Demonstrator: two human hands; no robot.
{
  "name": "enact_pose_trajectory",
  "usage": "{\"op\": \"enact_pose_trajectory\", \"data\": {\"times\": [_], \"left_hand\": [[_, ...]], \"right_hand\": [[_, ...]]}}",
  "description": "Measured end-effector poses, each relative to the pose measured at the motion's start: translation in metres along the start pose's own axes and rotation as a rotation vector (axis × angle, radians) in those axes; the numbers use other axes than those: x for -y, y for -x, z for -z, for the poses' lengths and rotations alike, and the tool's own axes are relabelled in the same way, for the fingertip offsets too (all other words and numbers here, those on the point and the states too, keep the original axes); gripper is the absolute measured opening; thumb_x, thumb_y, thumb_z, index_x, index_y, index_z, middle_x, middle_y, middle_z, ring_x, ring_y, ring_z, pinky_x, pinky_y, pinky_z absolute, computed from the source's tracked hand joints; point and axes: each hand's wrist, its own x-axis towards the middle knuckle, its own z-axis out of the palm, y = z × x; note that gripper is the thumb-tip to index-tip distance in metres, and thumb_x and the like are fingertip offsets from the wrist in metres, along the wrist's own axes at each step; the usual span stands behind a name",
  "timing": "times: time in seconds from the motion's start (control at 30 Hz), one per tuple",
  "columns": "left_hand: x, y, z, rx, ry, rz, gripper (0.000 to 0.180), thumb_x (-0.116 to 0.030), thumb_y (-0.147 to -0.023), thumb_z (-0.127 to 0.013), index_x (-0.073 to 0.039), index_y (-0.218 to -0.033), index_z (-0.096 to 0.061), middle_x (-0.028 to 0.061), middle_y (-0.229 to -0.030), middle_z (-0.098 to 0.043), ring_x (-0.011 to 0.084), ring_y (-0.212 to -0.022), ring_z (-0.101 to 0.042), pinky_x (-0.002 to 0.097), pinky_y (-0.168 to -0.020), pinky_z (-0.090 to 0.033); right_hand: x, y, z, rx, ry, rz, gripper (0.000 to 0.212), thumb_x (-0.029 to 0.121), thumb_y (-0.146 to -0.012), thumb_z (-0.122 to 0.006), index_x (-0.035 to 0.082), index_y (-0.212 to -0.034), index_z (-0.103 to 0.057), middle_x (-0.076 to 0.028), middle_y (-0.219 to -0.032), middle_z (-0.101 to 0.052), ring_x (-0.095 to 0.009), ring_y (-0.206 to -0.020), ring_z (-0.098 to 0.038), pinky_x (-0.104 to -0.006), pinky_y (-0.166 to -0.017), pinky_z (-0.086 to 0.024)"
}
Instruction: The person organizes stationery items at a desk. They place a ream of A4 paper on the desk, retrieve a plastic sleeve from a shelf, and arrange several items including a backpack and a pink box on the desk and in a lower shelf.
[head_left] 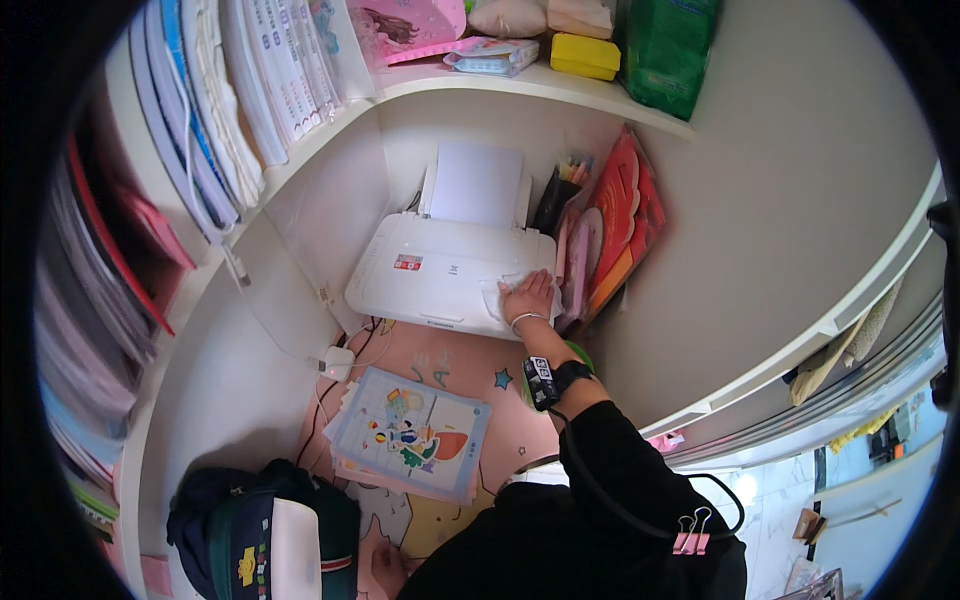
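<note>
My right hand (531,297) lies over a crumpled white wipe (493,300), pressing it onto the right end of a white printer's lid (430,262). Its fingers point away from me, and part of the wipe is hidden under the palm. Blank paper (477,185) stands in the printer's rear feed. Low in the view, my left hand (386,566) rests by the desk's near edge, beside a dark green and navy backpack (262,530); its fingers are mostly hidden. Between the hands lies a stack of illustrated booklets (415,435).
A black pen holder (552,205) and red folders (618,215) crowd the printer's right side. A white charger (336,363) with cables sits by the left wall. Books (285,75) fill the shelf above, beside a yellow box (585,57) and a green package (668,55).
</note>
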Motion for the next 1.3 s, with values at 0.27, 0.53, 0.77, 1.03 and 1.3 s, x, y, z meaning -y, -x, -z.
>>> {"op": "enact_pose_trajectory", "data": {"times": [0.27, 0.53, 0.77, 1.03, 1.3], "left_hand": [[-0.031, 0.005, 0.006, 0.063, -0.136, 0.019, 0.018, -0.016, -0.087, -0.051, -0.004, -0.099, -0.057, 0.0093, -0.080, -0.057, 0.0201, -0.076, -0.053, 0.0302, -0.069, -0.043], [0.035, -0.033, 0.025, 0.053, 0.458, 0.474, 0.014, -0.011, -0.086, -0.050, -0.002, -0.094, -0.057, 0.0046, -0.077, -0.054, 0.0118, -0.072, -0.049, 0.0233, -0.062, -0.040], [-0.025, 0.008, -0.015, -0.218, 0.336, 0.209, 0.012, -0.005, -0.082, -0.056, -0.001, -0.093, -0.058, 0.0038, -0.071, -0.053, 0.0117, -0.064, -0.047, 0.0219, -0.057, -0.038], [-0.010, 0.005, -0.007, -0.088, 0.042, 0.077, 0.020, -0.015, -0.086, -0.054, 0.000, -0.099, -0.054, 0.0104, -0.079, -0.058, 0.0168, -0.072, -0.055, 0.0277, -0.064, -0.045], [-0.012, 0.003, -0.012, -0.091, -0.004, 0.059, 0.017, -0.011, -0.084, -0.054, 0.003, -0.093, -0.052, 0.0109, -0.067, -0.059, 0.0164, -0.059, -0.058, 0.0272, -0.057, -0.049]], "right_hand": [[0.009, -0.060, -0.004, 0.078, 0.046, -0.056, 0.077, 0.051, -0.085, -0.035, -0.004, -0.136, -0.017, -0.019, -0.144, -0.012, -0.030, -0.134, -0.009, -0.0379, -0.108, -0.006], [0.008, -0.107, -0.003, 0.085, -0.015, -0.171, 0.074, 0.049, -0.085, -0.035, -0.002, -0.136, -0.018, -0.017, -0.144, -0.012, -0.029, -0.134, -0.009, -0.0367, -0.108, -0.008], [0.011, -0.121, -0.018, 0.135, 0.011, 0.038, 0.062, 0.036, -0.087, -0.034, 0.002, -0.136, -0.022, -0.013, -0.145, -0.014, -0.027, -0.134, -0.012, -0.0386, -0.108, -0.010], [0.071, -0.071, 0.018, 0.385, -0.958, 0.181, 0.048, 0.027, -0.087, -0.037, -0.001, -0.125, -0.041, -0.016, -0.124, -0.049, -0.032, -0.113, -0.047, -0.0400, -0.095, -0.037], [0.113, 0.043, 0.115, 1.755, -2.353, 0.055, 0.053, 0.036, -0.087, -0.037, 0.001, -0.128, -0.038, -0.017, -0.130, -0.041, -0.034, -0.119, -0.040, -0.0436, -0.100, -0.032]]}}
